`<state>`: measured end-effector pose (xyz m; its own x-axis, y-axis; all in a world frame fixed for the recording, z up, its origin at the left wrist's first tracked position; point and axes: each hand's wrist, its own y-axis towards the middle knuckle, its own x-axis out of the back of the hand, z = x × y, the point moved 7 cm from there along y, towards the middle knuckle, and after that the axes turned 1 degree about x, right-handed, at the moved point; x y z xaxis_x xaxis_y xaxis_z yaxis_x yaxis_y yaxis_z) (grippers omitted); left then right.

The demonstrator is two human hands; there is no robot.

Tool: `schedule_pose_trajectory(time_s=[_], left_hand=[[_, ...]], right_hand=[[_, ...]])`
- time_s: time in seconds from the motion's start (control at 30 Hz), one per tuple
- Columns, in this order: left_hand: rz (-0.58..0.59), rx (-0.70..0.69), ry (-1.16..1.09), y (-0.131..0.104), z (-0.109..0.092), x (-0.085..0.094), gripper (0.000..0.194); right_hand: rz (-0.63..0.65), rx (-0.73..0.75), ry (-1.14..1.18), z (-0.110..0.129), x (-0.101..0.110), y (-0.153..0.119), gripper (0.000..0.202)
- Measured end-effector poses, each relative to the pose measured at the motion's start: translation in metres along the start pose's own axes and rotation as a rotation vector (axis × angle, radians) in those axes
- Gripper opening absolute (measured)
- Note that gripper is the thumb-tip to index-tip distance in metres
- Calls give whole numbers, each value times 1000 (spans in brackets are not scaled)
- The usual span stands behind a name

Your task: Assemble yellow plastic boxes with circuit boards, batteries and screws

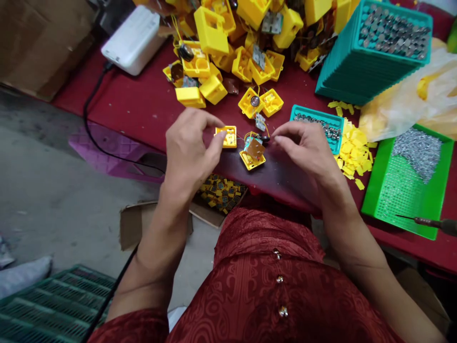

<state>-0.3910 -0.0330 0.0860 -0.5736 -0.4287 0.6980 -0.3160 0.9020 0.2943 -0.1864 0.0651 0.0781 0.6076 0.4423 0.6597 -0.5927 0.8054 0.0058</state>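
My left hand [193, 145] pinches a small yellow plastic case half [230, 138] between thumb and fingers at the table's front edge. Thin wires run from it toward a second yellow case half [252, 161], which has a brown circuit board [254, 148] tilted on top. Right of the board lies a round black part [264, 139]. The fingertips of my right hand [303, 143] are closed together right beside that part; whether they grip it or a wire is too small to tell. Just behind lies an open yellow case [246, 105] with a round silver-centred part and a metal contact plate [260, 122].
Yellow cases [214, 38] are heaped at the back. To the right stand stacked teal trays [342, 71], a teal tray of metal pieces [298, 110], yellow chips [353, 147] and a green basket [389, 190] of screws. A screwdriver [428, 222] overhangs the basket. A white adapter [132, 40] sits left.
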Motion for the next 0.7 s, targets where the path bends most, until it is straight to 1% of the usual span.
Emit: schedule_pose_trajectory(time_s=[0.03, 0.07, 0.1, 0.13, 0.2, 0.23, 0.27, 0.3, 0.37, 0.43, 0.5, 0.57, 0.63, 0.7], left_hand=[[14, 44, 0, -8, -2, -3, 8], [69, 94, -13, -16, -4, -11, 15], [129, 122, -26, -25, -7, -21, 19], [154, 131, -26, -32, -9, -29, 23], [133, 96, 11, -43, -15, -43, 42], [120, 68, 25, -46, -16, -49, 48], [107, 44, 26, -47, -17, -53, 48], [99, 24, 19, -47, -17, -56, 44], [95, 9, -8, -45, -13, -57, 33], [99, 13, -19, -39, -6, -51, 27], [96, 28, 0, -32, 3, -44, 28], [78, 43, 26, -24, 11, -39, 30], [47, 57, 36, -18, 19, -35, 30], [24, 63, 35, -12, 24, -33, 29]], right_hand=[[-65, 3, -64, -1, 3, 5, 17], [-113, 3, -135, -1, 3, 11, 16], [-136, -5, -206, -2, 0, 17, 13], [-140, -18, -275, -3, -5, 23, 10], [-131, -54, -394, -6, -14, 33, 8], [-130, -63, -422, -7, -17, 37, 9], [-130, -64, -420, -7, -19, 40, 9], [-135, -64, -389, -7, -18, 42, 10], [-159, -73, -266, -9, -11, 46, 13], [-182, -114, -126, -15, -1, 48, 16], [-213, -133, -23, -19, 10, 50, 18], [-234, -120, 46, -23, 17, 51, 17], [-240, -119, 95, -27, 20, 49, 14], [-245, -157, 127, -33, 22, 45, 12]])
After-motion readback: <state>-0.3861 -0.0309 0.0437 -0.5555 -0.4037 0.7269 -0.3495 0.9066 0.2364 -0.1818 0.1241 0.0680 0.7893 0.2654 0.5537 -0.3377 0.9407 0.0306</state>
